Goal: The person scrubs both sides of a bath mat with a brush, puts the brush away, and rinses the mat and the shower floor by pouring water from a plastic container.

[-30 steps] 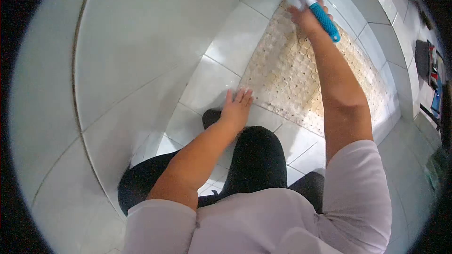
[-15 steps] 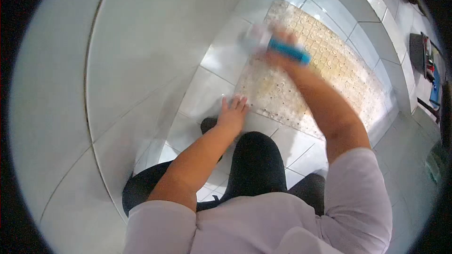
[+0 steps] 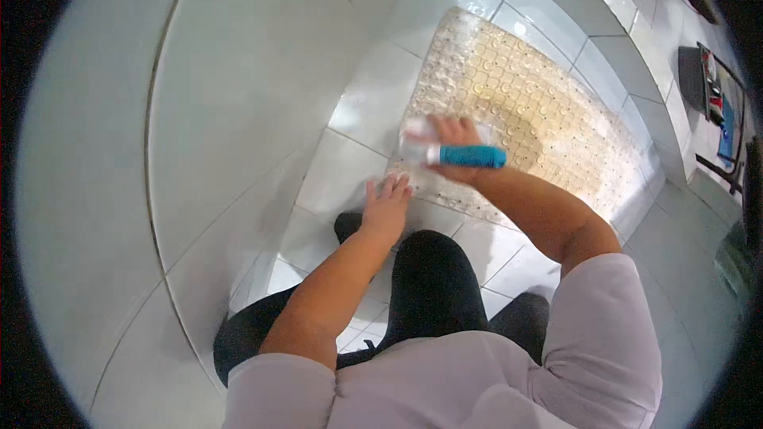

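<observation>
the right hand [image 3: 457,139] grips the brush [image 3: 472,156] over the mat [image 3: 524,111] on the floor [image 3: 358,160]; the left hand [image 3: 386,210], open at its near corner, could slip if the wet-looking mat slides.

Right arm [image 3: 548,206]: bent at the elbow; right hand [image 3: 455,151] closed. Left arm [image 3: 326,294]: extended forward; left hand [image 3: 387,208] lowered, fingers [image 3: 389,188] slightly spread.

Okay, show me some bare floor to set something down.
Bare tiles show between the mat and the left wall, also between the mat's near edge and the knees. Crowded: the mat's near left corner, with left hand, right hand and brush.
</observation>
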Tool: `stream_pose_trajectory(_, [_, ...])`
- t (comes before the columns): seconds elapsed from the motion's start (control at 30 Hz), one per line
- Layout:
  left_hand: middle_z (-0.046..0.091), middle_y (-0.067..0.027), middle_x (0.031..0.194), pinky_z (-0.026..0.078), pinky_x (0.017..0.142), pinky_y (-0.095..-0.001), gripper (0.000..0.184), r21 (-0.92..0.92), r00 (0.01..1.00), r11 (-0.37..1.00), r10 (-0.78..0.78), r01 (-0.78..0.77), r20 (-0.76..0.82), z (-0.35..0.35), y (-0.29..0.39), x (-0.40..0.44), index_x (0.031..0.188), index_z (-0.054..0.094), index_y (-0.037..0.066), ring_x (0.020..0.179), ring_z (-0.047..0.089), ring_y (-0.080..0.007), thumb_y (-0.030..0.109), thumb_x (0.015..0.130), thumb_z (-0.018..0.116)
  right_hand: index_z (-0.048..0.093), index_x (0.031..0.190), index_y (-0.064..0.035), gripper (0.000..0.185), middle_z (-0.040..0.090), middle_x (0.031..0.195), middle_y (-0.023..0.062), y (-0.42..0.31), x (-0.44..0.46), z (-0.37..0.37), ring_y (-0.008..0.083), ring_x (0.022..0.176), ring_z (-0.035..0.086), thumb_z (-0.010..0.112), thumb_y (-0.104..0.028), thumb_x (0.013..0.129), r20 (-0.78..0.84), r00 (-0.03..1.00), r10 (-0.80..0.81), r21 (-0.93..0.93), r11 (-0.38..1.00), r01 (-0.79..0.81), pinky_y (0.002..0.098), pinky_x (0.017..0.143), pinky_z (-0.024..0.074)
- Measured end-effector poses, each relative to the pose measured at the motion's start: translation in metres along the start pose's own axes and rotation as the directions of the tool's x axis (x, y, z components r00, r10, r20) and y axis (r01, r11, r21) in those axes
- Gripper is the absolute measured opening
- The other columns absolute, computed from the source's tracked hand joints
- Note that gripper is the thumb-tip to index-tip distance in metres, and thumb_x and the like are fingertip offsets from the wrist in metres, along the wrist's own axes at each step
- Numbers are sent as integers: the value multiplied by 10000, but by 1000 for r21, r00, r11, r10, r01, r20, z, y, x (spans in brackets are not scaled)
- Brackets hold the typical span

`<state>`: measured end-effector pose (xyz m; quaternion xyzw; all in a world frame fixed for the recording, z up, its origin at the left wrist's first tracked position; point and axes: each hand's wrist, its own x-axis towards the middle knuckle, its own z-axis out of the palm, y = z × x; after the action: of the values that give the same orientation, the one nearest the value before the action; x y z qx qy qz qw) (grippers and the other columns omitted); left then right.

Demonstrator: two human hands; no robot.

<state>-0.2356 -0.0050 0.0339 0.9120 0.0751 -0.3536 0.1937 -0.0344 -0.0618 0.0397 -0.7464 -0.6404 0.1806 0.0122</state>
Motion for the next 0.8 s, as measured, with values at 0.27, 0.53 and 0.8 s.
stream_pose_trajectory(0.27, [162,-24,1373,109,956,-572,441,85,999,996,-6,2,48,-12,-1,-7,1260,319,120,1262,146,-215,139,820,340,423,1172,-178,564,438,1147,136,106,58,-31,265,1052,442,530,-463,698,-244,687,685,38,714,-699,461,847,344])
stream_pose_trajectory(0.53, [207,-46,1356,129,927,-611,459,54,1000,999,7,-7,12,-15,2,-2,1252,328,99,1247,191,-249,136,797,375,458,1096,-61,564,501,1055,140,44,-18,-4,266,962,503,604,-393,664,-16,957,288,294,916,-271,425,787,400])
stream_pose_trajectory(0.8, [197,-100,1353,241,943,-464,469,112,976,994,18,7,-217,-51,13,48,1246,333,98,1231,212,-286,133,783,404,432,1131,-137,597,493,1058,119,72,55,-55,273,955,495,601,-468,664,59,432,900,321,392,-862,396,829,365])
